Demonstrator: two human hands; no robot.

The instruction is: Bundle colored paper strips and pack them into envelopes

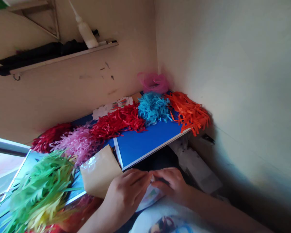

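Left hand (124, 194) and right hand (169, 184) pinch a printed paper (151, 198)
Fingers stay narrow, holding its upper edge, just below the blue board (145, 142); a kraft envelope (99, 171) touches the left hand, not the right.

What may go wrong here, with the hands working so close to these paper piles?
The left hand touches the brown envelope, which overhangs the blue board, so it might slide off. The orange paper strips hang past the board's edge and could drop. The tilted white bottle on the shelf might tip onto the piles.
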